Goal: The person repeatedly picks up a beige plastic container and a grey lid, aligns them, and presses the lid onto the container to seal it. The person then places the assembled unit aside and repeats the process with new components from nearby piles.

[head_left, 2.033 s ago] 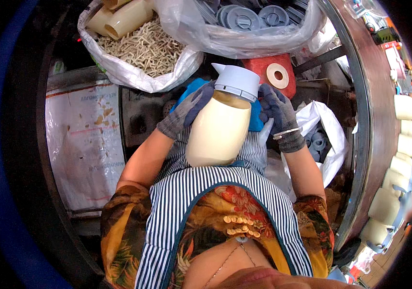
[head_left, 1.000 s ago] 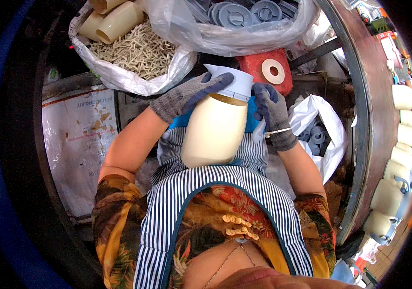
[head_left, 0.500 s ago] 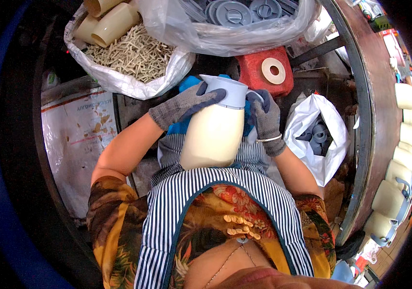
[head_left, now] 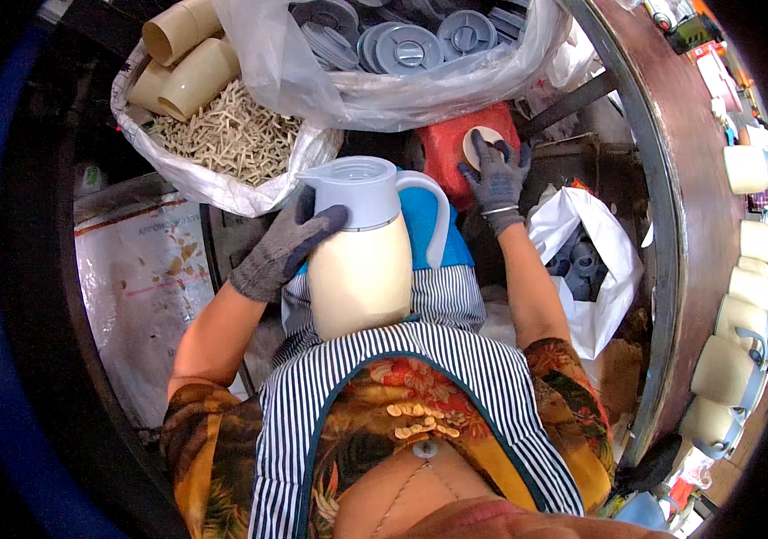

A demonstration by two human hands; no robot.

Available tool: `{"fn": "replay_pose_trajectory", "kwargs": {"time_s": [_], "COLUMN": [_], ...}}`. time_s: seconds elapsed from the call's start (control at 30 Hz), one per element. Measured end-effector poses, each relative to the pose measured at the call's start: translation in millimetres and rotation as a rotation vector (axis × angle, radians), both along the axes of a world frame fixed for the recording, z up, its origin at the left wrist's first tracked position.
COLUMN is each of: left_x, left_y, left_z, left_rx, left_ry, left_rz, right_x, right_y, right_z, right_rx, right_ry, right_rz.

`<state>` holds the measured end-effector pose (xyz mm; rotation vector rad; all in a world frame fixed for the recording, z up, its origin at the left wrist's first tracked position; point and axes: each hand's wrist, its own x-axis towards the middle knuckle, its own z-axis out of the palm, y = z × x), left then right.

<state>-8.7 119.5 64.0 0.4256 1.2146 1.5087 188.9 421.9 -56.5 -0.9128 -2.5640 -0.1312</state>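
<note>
A cream jug [head_left: 361, 283] with a light blue-grey collar, spout and handle [head_left: 438, 220] stands tilted on my lap, its base toward my apron. My gloved left hand [head_left: 289, 247] is closed around its upper left side, thumb across the front below the collar. My gloved right hand [head_left: 497, 172] reaches out to a flat cream ring [head_left: 471, 154] lying on a red block [head_left: 442, 148]. Its fingers are spread and rest over the ring, covering most of it. The jug's handle is free of my right hand.
Ahead, a clear plastic bag [head_left: 366, 99] holds grey round lids. Left of it, a white sack [head_left: 177, 175] contains short beige pieces and cream tubes [head_left: 199, 81]. A white bag [head_left: 613, 296] with grey parts sits at right, beside a metal-edged table [head_left: 703, 216] lined with jugs [head_left: 725, 368].
My right hand has let go of the jug's handle and moved out to the ring on the red block. The jug has shifted left and turned, showing its handle.
</note>
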Motion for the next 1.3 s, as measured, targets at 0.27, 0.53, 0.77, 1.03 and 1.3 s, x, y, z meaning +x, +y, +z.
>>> {"fn": "replay_pose_trajectory", "kwargs": {"time_s": [0.27,0.53,0.77,1.03,1.3], "left_x": [-24.8,12.5,7.5,-48.1,51.1], "left_y": [123.7,250.0,243.5,223.4,265.4], "left_z": [20.5,-68.6,-61.6,-4.8,71.2], "left_rx": [0.358,0.56,0.543,0.436,-0.037], "left_ry": [0.748,1.085,1.061,0.967,1.744], "left_rz": [0.118,0.063,-0.005,-0.278,-0.22], "right_x": [141.5,101.8,-3.3,16.0,86.1], "right_y": [15.4,-18.4,-12.0,16.9,6.1], "right_z": [21.5,275.9,267.2,199.7,75.9], "right_rx": [-0.716,-0.107,0.493,-0.243,-0.546], "right_ry": [0.564,0.726,0.493,0.85,0.461], "right_rz": [-0.013,0.074,0.376,0.084,-0.107]}}
